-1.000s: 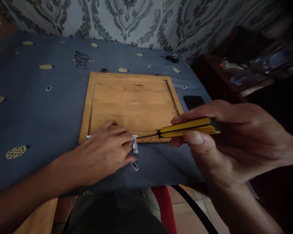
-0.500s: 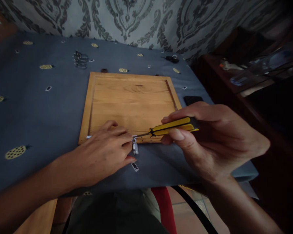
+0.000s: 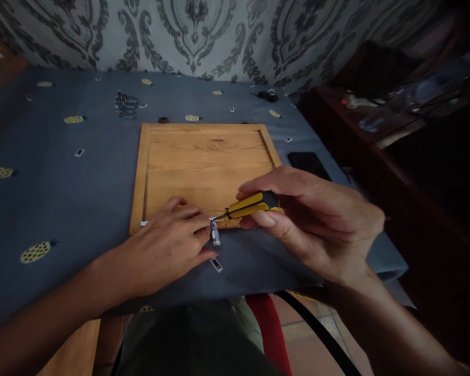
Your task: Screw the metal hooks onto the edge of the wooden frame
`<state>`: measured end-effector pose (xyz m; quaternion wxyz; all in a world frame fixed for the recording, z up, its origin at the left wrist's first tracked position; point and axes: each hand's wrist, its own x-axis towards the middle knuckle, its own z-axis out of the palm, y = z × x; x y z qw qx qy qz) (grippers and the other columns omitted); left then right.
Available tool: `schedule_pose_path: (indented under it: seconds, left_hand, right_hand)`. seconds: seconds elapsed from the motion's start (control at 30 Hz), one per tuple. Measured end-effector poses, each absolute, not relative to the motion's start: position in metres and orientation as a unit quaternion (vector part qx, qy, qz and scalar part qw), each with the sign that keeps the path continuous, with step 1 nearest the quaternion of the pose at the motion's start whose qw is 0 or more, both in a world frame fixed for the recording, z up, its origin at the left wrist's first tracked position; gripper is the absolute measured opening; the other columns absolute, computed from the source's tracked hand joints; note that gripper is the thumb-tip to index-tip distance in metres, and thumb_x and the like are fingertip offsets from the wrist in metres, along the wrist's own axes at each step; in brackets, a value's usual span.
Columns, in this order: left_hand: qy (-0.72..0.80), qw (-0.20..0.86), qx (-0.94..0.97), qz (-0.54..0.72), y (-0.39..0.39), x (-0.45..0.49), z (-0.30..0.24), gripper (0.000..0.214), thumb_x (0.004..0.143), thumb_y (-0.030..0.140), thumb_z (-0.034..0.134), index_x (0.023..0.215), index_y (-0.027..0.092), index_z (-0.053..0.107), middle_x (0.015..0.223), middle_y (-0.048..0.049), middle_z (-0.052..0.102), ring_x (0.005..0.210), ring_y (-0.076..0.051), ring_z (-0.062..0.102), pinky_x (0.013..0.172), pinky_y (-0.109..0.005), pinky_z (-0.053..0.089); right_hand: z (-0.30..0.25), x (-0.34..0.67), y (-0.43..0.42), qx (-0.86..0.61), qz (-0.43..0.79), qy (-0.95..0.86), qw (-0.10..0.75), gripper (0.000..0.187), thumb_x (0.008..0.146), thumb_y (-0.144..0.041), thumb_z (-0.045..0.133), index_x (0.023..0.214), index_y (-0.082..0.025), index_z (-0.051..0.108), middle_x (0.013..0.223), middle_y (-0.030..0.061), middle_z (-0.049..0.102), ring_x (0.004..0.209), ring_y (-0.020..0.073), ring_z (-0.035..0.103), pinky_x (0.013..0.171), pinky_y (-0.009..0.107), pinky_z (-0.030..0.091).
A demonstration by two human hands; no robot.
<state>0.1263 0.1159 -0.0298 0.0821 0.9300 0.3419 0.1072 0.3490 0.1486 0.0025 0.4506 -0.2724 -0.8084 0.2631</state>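
My right hand (image 3: 317, 224) grips a yellow-and-black screwdriver (image 3: 248, 206) between thumb and fingertips. The screwdriver's shaft points left, its tip at a small silver metal hinge (image 3: 215, 235) on the near edge of a wooden panel (image 3: 203, 167). Part of the hinge sticks out past that edge over the tablecloth. Fingers bent, my left hand (image 3: 176, 240) lies across the panel's near edge and presses the hinge; its fingertips hide part of the metal. The panel lies flat, with a raised frame along its sides.
A blue tablecloth (image 3: 102, 188) with pineapple prints covers the table. Beyond the panel lie several metal pieces (image 3: 126, 104) and a dark object with a ring (image 3: 268, 95). A black phone-like slab (image 3: 309, 164) is at the right. Dark wooden furniture (image 3: 360, 146) stands beyond the table's right side.
The screwdriver and my right hand have shifted left and closer to my left hand, with the tip still at the hinge. My left hand keeps its place on the panel. The view has tilted slightly.
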Motion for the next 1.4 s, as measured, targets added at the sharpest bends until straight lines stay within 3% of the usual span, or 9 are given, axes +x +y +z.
schedule_pose_path:
  seconds: [0.33,0.57,1.13,1.4]
  left_hand:
    - [0.343,0.076,0.931,0.098,0.116,0.126,-0.027,0.028,0.105,0.038,0.058,0.106,0.014,0.073,0.113,-0.0101,0.075,0.103,-0.027,0.066,0.097,-0.046,0.045]
    - [0.342,0.088,0.93,0.102,0.117,0.125,-0.028,0.03,0.106,0.038,0.055,0.102,0.015,0.074,0.105,-0.0082,0.075,0.101,-0.026,0.066,0.096,-0.045,0.046]
    - [0.338,0.087,0.931,0.105,0.117,0.125,-0.028,0.031,0.106,0.037,0.056,0.105,0.013,0.074,0.107,-0.01,0.075,0.101,-0.027,0.066,0.096,-0.047,0.046]
    - [0.343,0.097,0.928,0.11,0.117,0.125,-0.03,0.029,0.106,0.038,0.055,0.108,0.015,0.073,0.107,-0.0091,0.074,0.102,-0.026,0.065,0.097,-0.045,0.044]
  right_hand:
    - [-0.006,0.343,0.152,-0.25,0.202,-0.807,0.496,0.026,0.083,-0.021,0.084,0.102,-0.033,0.07,0.081,-0.0006,0.073,0.061,0.0197,0.066,0.057,0.036,0.054]
    - [-0.007,0.353,0.137,-0.338,0.168,-0.737,0.56,0.026,0.088,-0.023,0.078,0.111,-0.035,0.074,0.092,0.0014,0.077,0.063,0.0208,0.066,0.054,0.038,0.052]
    - [-0.018,0.351,0.141,-0.32,0.225,-0.745,0.541,0.03,0.087,-0.018,0.077,0.112,-0.035,0.074,0.092,0.001,0.074,0.062,0.0188,0.065,0.047,0.036,0.05]
    - [-0.002,0.347,0.144,-0.29,0.277,-0.766,0.502,0.021,0.083,-0.018,0.081,0.099,-0.031,0.074,0.086,0.0017,0.076,0.064,0.0203,0.068,0.05,0.036,0.054]
